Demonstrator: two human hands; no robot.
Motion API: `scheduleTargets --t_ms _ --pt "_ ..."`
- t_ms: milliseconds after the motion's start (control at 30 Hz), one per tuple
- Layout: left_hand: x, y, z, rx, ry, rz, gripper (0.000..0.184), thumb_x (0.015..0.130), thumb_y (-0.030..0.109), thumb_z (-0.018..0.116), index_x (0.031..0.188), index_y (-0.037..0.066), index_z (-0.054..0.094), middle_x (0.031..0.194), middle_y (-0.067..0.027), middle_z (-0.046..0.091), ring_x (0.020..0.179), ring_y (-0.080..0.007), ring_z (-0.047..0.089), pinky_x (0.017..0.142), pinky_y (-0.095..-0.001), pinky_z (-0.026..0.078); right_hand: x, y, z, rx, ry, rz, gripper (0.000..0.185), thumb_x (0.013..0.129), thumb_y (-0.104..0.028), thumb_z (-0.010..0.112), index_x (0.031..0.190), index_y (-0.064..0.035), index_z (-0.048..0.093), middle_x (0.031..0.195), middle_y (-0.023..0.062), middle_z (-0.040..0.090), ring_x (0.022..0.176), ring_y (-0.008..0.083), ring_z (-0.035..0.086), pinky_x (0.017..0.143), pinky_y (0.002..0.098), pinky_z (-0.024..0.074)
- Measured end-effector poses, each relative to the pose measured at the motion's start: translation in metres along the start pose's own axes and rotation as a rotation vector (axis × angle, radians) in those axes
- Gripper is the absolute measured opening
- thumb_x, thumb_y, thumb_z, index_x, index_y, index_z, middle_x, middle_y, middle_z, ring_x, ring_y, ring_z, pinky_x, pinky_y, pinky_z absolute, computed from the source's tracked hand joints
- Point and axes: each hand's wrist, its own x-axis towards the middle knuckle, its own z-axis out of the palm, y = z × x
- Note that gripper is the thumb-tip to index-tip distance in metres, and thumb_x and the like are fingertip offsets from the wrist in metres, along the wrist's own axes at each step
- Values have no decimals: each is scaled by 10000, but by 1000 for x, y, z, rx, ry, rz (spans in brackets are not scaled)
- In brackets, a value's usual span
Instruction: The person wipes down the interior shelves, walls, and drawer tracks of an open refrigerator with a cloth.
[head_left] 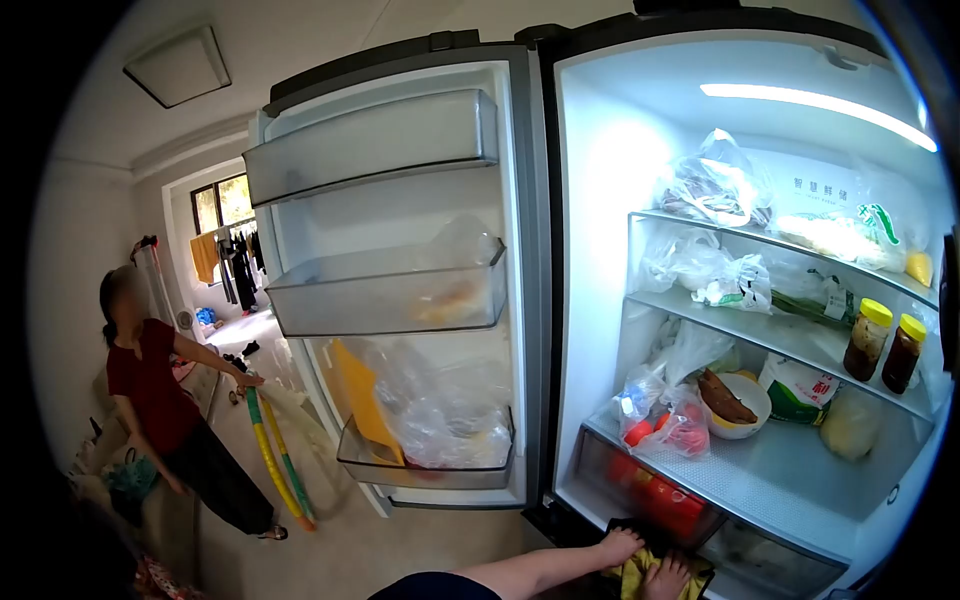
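Note:
Low in front of the open refrigerator (560, 300), my left hand (622, 545) has its fingers closed on the dark edge of a yellow-and-black cloth bag (634, 574). My right hand (666, 579) is just beside it, its fingers bent against the yellow part of the same bag. The bag's lower part falls outside the picture, and its contents are hidden. Directly behind the hands are the refrigerator's lower drawers, the left drawer (650, 492) with red packages inside and the right drawer (775, 556) with contents too dim to name.
The refrigerator door (400, 280) stands wide open on the left. Shelves hold plastic bags (715, 185), two yellow-lidded jars (868, 340) and a white bowl (745, 420) with brown food. Farther left, a person in a red top (155, 380) stands near a yellow-and-green hoop (268, 455).

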Motion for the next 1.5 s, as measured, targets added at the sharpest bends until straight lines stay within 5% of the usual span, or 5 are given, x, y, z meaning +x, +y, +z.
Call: scheduleTargets --t_ms 433,867,1267,1400,1500 --pt "-1 5 -9 70 -31 -7 396 859 174 568 1248 109 590 1303 -123 578 1228 -301 534 1003 -477 443 4 -6 -12 -32 43 -38 488 941 -329 484 1343 -58 540 1334 132 582 1216 334 534 1003 507 416" --pt "16 -1 16 -27 28 -12 316 789 210 654 1082 93 660 1131 -119 650 1145 -317 581 942 -484 471 -2 19 -26 220 -60 29 476 942 -356 523 1280 -22 560 1255 239 586 1124 437 552 960 489 444" --pt "15 3 20 -18 45 0 192 788 195 616 959 114 648 995 -93 646 991 -264 606 814 -417 472 -8 19 -68 -100 -195 45 420 903 -303 585 1222 -31 595 1136 246 613 1051 444 556 913 490 456" --pt "15 -2 13 10 134 36 197 745 226 660 901 106 673 938 -99 665 949 -283 629 824 -431 491 13 16 -11 169 -204 24 763 657 -312 818 1265 52 533 1290 275 544 1234 437 470 1092 484 359" --pt "17 -27 9 13 84 -4 182 751 218 645 892 107 675 950 -106 659 965 -289 620 852 -441 478 32 -14 6 324 -213 -40 690 738 -364 777 1246 47 558 1269 271 551 1223 428 478 1092 478 357"
